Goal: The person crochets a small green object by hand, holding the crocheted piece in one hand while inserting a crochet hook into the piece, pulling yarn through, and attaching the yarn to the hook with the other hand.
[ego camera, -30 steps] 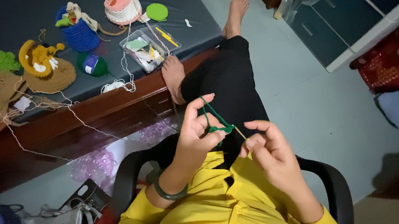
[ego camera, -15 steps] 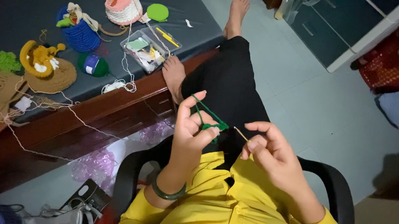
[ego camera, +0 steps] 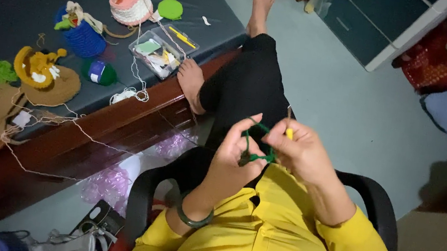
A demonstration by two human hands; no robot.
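**My hands and the green yarn**

I sit in a black chair (ego camera: 381,206) and look down at my two hands. They are close together in front of my yellow shirt (ego camera: 270,248). My left hand (ego camera: 233,162) is closed around a bit of dark green yarn (ego camera: 257,156). The yarn makes a loop that goes from my left fingers over to my right hand (ego camera: 304,151). My right hand pinches a thin hook (ego camera: 289,126) with a yellow handle, and the hook stands almost straight up. The tip of the hook is too small for me to see well. I wear a dark green bangle (ego camera: 193,217) on my left wrist.

My legs are in black pants, and my left foot (ego camera: 190,83) rests on the wooden edge of the bed (ego camera: 119,122).

On the dark bed top lie many yarn things. There is a pink and white basket (ego camera: 130,7), a round green piece (ego camera: 170,9), and a blue yarn pouch (ego camera: 83,37). A clear box (ego camera: 160,55) holds small bits, and a yellow tool lies on it. A small green ball of yarn (ego camera: 103,74) is near a yellow toy (ego camera: 38,66) on a tan hat (ego camera: 57,87). Thin white thread (ego camera: 128,95) trails over the bed edge.
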